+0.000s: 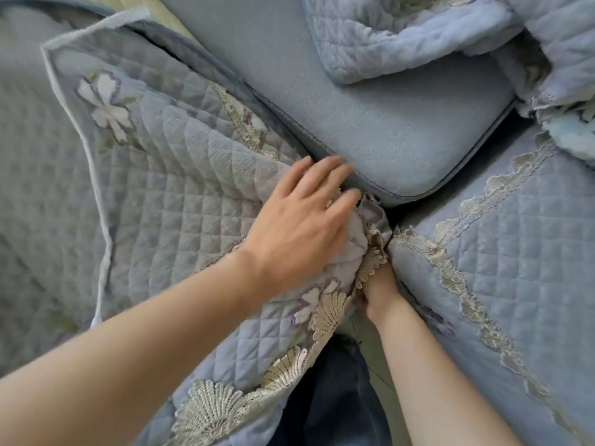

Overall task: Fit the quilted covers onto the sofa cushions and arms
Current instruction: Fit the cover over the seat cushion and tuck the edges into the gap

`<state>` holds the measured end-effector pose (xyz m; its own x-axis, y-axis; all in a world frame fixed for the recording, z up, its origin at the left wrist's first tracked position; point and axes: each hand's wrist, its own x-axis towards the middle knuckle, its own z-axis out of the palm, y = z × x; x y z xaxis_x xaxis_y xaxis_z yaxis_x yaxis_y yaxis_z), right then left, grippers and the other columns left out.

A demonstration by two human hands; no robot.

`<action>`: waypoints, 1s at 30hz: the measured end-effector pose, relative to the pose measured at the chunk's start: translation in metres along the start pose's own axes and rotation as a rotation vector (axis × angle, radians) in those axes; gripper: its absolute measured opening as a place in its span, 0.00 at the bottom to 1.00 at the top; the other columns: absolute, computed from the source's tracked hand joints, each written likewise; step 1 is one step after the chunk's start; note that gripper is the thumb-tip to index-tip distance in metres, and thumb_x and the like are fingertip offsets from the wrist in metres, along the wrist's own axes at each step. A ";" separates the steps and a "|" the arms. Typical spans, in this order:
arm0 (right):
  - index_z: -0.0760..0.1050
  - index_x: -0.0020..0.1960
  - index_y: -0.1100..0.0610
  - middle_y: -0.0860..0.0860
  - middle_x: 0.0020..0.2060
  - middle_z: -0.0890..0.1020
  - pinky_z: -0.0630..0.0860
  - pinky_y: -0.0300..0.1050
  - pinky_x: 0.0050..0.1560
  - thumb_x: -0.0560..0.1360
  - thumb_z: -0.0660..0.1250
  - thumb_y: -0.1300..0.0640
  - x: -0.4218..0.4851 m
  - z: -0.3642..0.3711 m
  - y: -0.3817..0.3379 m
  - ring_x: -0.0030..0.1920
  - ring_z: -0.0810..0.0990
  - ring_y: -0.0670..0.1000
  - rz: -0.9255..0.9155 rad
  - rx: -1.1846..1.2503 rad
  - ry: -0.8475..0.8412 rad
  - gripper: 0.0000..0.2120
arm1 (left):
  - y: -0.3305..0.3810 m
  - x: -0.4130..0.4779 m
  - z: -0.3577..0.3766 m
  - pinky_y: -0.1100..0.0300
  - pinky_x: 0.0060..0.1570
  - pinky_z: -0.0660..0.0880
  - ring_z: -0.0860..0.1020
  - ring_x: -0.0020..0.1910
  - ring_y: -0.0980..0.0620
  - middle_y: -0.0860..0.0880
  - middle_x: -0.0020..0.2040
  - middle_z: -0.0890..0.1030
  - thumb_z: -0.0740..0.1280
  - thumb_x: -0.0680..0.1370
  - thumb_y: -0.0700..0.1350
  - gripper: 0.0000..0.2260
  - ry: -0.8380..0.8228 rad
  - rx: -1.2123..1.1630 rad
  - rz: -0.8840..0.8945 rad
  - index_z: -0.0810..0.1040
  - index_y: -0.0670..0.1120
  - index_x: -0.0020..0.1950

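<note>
Our left forearm crosses the quilted cover, spread left of the bare blue cushion. At that cushion's near corner our left hand presses flat, fingers straight, on bunched fabric. Just below, our right hand lies half hidden under the lace edge; we cannot tell its grip. Right of the cushion lies a covered seat, across a narrow dark gap.
</note>
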<state>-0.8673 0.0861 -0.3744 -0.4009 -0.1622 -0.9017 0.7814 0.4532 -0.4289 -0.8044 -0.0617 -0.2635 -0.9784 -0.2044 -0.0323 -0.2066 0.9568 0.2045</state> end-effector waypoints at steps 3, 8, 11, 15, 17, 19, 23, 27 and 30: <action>0.72 0.66 0.53 0.53 0.59 0.79 0.74 0.54 0.62 0.83 0.54 0.52 -0.009 -0.004 -0.002 0.59 0.78 0.55 -0.090 -0.133 0.039 0.16 | 0.024 -0.060 0.014 0.45 0.72 0.58 0.62 0.74 0.43 0.42 0.74 0.66 0.63 0.78 0.51 0.19 0.002 -0.018 -0.062 0.74 0.46 0.66; 0.78 0.53 0.52 0.49 0.49 0.84 0.79 0.52 0.55 0.79 0.58 0.43 -0.027 -0.011 -0.008 0.49 0.82 0.52 -0.008 -0.179 0.065 0.16 | 0.054 -0.134 0.018 0.49 0.64 0.62 0.68 0.60 0.43 0.42 0.62 0.71 0.70 0.70 0.58 0.29 -0.120 0.010 -0.256 0.75 0.45 0.67; 0.77 0.47 0.48 0.46 0.48 0.84 0.79 0.49 0.52 0.74 0.55 0.31 -0.035 -0.013 -0.010 0.49 0.82 0.49 0.003 -0.158 -0.002 0.23 | 0.069 -0.146 0.013 0.50 0.52 0.70 0.75 0.52 0.41 0.42 0.56 0.76 0.75 0.67 0.50 0.26 -0.151 0.031 -0.303 0.78 0.43 0.63; 0.79 0.45 0.50 0.49 0.47 0.84 0.81 0.51 0.51 0.75 0.56 0.33 -0.039 -0.013 -0.010 0.49 0.83 0.51 -0.019 -0.156 0.013 0.23 | 0.076 -0.125 0.005 0.56 0.31 0.76 0.76 0.33 0.46 0.46 0.38 0.80 0.71 0.62 0.33 0.17 -0.109 0.032 -0.337 0.81 0.38 0.50; 0.79 0.45 0.49 0.49 0.48 0.84 0.79 0.54 0.55 0.75 0.56 0.32 -0.040 -0.014 -0.008 0.50 0.83 0.53 -0.049 -0.192 0.016 0.23 | 0.082 -0.121 0.004 0.58 0.27 0.76 0.77 0.31 0.47 0.46 0.35 0.79 0.74 0.58 0.31 0.15 -0.088 -0.022 -0.408 0.82 0.40 0.43; 0.79 0.45 0.50 0.49 0.48 0.84 0.79 0.55 0.56 0.76 0.55 0.33 -0.036 -0.016 -0.004 0.50 0.82 0.54 -0.069 -0.221 0.020 0.23 | 0.094 -0.125 0.006 0.60 0.25 0.74 0.77 0.30 0.47 0.46 0.33 0.78 0.75 0.55 0.31 0.16 -0.090 -0.081 -0.434 0.81 0.41 0.39; 0.75 0.53 0.52 0.53 0.54 0.80 0.78 0.49 0.50 0.82 0.52 0.48 -0.014 -0.019 0.007 0.47 0.79 0.53 0.001 -0.252 0.057 0.14 | 0.118 -0.133 0.019 0.62 0.25 0.71 0.75 0.28 0.50 0.48 0.30 0.76 0.75 0.51 0.34 0.16 -0.151 -0.079 -0.376 0.80 0.44 0.36; 0.67 0.68 0.64 0.62 0.66 0.72 0.69 0.38 0.37 0.81 0.51 0.64 0.019 -0.012 0.022 0.54 0.77 0.58 0.064 -0.252 0.110 0.17 | 0.114 -0.133 0.043 0.62 0.23 0.72 0.74 0.28 0.51 0.49 0.30 0.75 0.73 0.52 0.34 0.14 -0.135 -0.086 -0.353 0.79 0.44 0.34; 0.66 0.69 0.61 0.60 0.64 0.73 0.72 0.41 0.49 0.82 0.49 0.61 0.030 -0.002 0.024 0.58 0.75 0.58 0.097 -0.143 0.169 0.17 | 0.110 -0.132 0.058 0.62 0.23 0.71 0.74 0.29 0.51 0.49 0.31 0.76 0.74 0.53 0.34 0.14 -0.111 -0.067 -0.309 0.81 0.44 0.36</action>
<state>-0.8613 0.0937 -0.4116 -0.4111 0.0311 -0.9110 0.7490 0.5811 -0.3182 -0.6983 0.0824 -0.2937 -0.8655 -0.4553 -0.2087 -0.4961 0.8367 0.2321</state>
